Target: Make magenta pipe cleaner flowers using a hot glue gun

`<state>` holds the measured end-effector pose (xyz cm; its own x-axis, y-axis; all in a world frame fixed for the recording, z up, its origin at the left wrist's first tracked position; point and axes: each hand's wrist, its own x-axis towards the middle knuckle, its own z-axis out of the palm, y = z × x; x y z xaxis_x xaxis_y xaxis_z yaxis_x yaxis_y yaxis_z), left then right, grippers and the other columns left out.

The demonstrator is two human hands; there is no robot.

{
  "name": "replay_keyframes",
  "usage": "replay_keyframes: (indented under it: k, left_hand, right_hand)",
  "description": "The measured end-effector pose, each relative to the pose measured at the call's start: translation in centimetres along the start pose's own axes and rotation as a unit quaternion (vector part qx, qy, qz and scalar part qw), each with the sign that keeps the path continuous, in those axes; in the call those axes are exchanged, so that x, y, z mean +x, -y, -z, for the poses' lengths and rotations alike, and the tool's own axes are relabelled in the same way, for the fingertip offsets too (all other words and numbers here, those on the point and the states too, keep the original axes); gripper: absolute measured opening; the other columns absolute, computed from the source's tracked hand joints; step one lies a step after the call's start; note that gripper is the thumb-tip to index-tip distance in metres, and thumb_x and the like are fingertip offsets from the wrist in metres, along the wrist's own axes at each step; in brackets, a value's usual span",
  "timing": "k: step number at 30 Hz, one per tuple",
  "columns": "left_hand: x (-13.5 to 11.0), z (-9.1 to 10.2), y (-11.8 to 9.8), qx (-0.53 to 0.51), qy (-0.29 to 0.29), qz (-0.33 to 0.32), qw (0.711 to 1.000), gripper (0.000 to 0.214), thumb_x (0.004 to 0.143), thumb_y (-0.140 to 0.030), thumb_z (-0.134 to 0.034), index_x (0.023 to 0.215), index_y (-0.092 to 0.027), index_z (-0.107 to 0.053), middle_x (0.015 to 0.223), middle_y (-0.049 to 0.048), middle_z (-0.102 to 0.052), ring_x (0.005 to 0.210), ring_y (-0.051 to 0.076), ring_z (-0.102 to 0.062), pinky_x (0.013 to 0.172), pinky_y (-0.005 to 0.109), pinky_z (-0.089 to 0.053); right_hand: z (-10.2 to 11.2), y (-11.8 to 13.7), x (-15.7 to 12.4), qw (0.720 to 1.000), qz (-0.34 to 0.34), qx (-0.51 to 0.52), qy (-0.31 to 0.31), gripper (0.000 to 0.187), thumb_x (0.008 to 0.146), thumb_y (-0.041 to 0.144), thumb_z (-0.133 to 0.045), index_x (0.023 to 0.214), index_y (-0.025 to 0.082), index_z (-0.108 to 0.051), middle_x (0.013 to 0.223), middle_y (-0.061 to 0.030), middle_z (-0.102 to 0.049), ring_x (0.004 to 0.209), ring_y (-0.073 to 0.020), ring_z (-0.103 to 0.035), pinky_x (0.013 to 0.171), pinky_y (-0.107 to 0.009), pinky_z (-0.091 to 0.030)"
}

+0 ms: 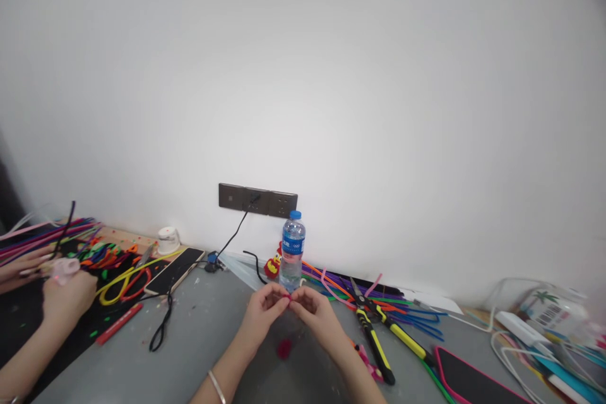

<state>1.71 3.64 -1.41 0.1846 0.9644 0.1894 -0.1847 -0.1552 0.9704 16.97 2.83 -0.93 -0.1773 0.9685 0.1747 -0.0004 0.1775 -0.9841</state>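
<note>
My left hand (pixel 262 312) and my right hand (pixel 316 315) meet in front of the bottle, fingertips pinched together. Between them is a small crimson fuzzy piece (pixel 288 297), mostly covered by the fingers. Below the hands lies another crimson fuzzy piece (pixel 284 348), blurred, on the grey table (pixel 208 341). Just behind my fingers stands a water bottle (pixel 292 252) with a blue cap. A red and yellow figure (pixel 273 265) is partly hidden by the bottle. Beside my right forearm sits a pink fuzzy item (pixel 367 363).
Yellow-black pliers (pixel 374 341) and coloured pipe cleaners (pixel 411 314) lie right, near a pink-edged phone (pixel 473 379). Leftward are another phone (pixel 175 273), a black cable (pixel 165 319), a red marker (pixel 119 324) and scissors (pixel 125 284). A co-worker's hands (pixel 69 293) hold something pale pink.
</note>
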Motion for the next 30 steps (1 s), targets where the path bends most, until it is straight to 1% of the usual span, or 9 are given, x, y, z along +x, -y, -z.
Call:
replay_keyframes:
  k: [3,6,9,12,17,21,26,30]
  left_hand:
    - [0.02,0.05,0.16,-0.002,-0.004,0.005,1.000,0.026,0.066,-0.038,-0.076,0.076,-0.016,-0.068,0.064,-0.0004,-0.063,0.058,0.012,-0.052,0.055,0.021,-0.039]
    - [0.08,0.16,0.26,-0.013,-0.016,0.008,1.000,0.028,0.062,-0.035,-0.079,0.080,-0.017,-0.068,0.065,-0.0005,-0.064,0.060,0.013,-0.055,0.056,0.022,-0.041]
    - [0.12,0.28,0.17,-0.011,-0.025,0.016,0.999,0.028,0.060,-0.035,-0.080,0.075,-0.016,-0.068,0.062,-0.0008,-0.064,0.056,0.013,-0.054,0.055,0.022,-0.040]
    - [0.07,0.37,0.01,0.005,-0.034,0.022,0.999,0.025,0.062,-0.036,-0.078,0.073,-0.015,-0.068,0.057,-0.0016,-0.062,0.053,0.012,-0.052,0.055,0.023,-0.040]
    - [-0.05,0.35,-0.04,-0.009,-0.020,0.018,1.000,0.027,0.063,-0.035,-0.078,0.081,-0.016,-0.069,0.064,-0.0001,-0.066,0.057,0.013,-0.054,0.057,0.023,-0.041]
    - [-0.09,0.20,-0.22,0.003,-0.012,0.008,1.000,0.026,0.066,-0.035,-0.076,0.082,-0.016,-0.070,0.065,0.0004,-0.066,0.057,0.013,-0.053,0.056,0.022,-0.040]
    - [-0.14,0.11,-0.60,0.014,-0.011,0.011,1.000,0.025,0.068,-0.035,-0.073,0.083,-0.015,-0.070,0.064,0.0007,-0.065,0.057,0.012,-0.052,0.056,0.023,-0.040]
    - [-0.21,0.23,-0.29,0.027,-0.006,0.016,0.999,0.028,0.071,-0.035,-0.071,0.090,-0.014,-0.072,0.070,0.0028,-0.068,0.058,0.013,-0.052,0.058,0.024,-0.042]
  right_hand:
    - [-0.01,-0.11,0.00,1.000,0.004,-0.009,-0.002,0.033,0.069,0.047,-0.071,0.072,0.016,-0.057,0.063,0.0008,-0.055,0.058,-0.0141,-0.049,0.056,-0.026,-0.037]
    - [0.01,-0.11,-0.02,1.000,0.004,-0.009,-0.002,0.033,0.070,0.047,-0.070,0.071,0.016,-0.056,0.062,0.0020,-0.053,0.056,-0.0130,-0.047,0.055,-0.025,-0.036]
    - [0.08,-0.05,-0.08,1.000,0.000,-0.006,0.004,0.033,0.071,0.046,-0.070,0.072,0.016,-0.055,0.061,0.0024,-0.052,0.056,-0.0127,-0.047,0.054,-0.024,-0.035]
    - [0.17,0.02,-0.16,1.000,0.000,-0.010,0.010,0.031,0.072,0.044,-0.069,0.072,0.016,-0.056,0.061,0.0019,-0.054,0.056,-0.0131,-0.047,0.055,-0.024,-0.036]
    - [0.29,0.28,-0.28,1.000,-0.002,-0.017,0.011,0.030,0.073,0.044,-0.069,0.072,0.016,-0.057,0.062,0.0013,-0.055,0.056,-0.0132,-0.048,0.055,-0.024,-0.035]
    - [0.40,0.43,-0.25,1.000,-0.008,-0.021,0.015,0.034,0.073,0.049,-0.068,0.072,0.016,-0.058,0.060,0.0017,-0.054,0.053,-0.0126,-0.045,0.053,-0.024,-0.033]
    - [0.44,0.63,-0.16,1.000,0.000,-0.025,0.014,0.037,0.075,0.052,-0.065,0.071,0.016,-0.059,0.059,0.0012,-0.052,0.054,-0.0127,-0.045,0.053,-0.025,-0.033]
    - [0.41,0.65,-0.21,1.000,-0.004,-0.022,0.012,0.040,0.073,0.055,-0.065,0.069,0.016,-0.059,0.059,0.0014,-0.052,0.053,-0.0125,-0.045,0.052,-0.025,-0.033]
